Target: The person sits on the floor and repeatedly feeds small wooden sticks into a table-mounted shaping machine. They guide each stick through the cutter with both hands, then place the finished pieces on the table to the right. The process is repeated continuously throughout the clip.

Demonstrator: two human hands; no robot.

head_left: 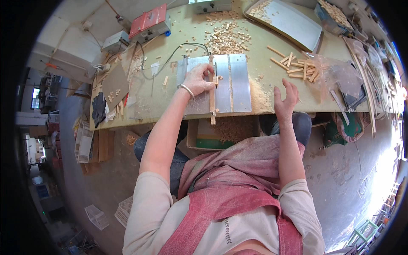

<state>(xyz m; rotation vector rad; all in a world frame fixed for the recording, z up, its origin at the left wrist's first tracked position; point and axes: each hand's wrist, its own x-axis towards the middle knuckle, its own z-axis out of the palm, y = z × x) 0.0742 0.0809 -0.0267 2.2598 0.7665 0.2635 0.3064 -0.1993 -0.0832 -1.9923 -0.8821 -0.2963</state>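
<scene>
My left hand is over a metal saw table, closed on a long wooden bar that runs from front to back across the plate. Thumb and fingers press at the bar's middle; any small piece under them is hidden. Just right of the fingertips, a small wood block lies beside a dark narrow slot. Off to the right of the plate, my right hand is raised near the table's front edge, fingers apart and holding nothing. Beyond it lies a loose pile of wooden sticks.
Many small cut wood blocks are heaped behind the plate. A white tray and a red metal box stand at the back. Plastic bags lie right, a dark glove left. Under the table, a box holds wood bits.
</scene>
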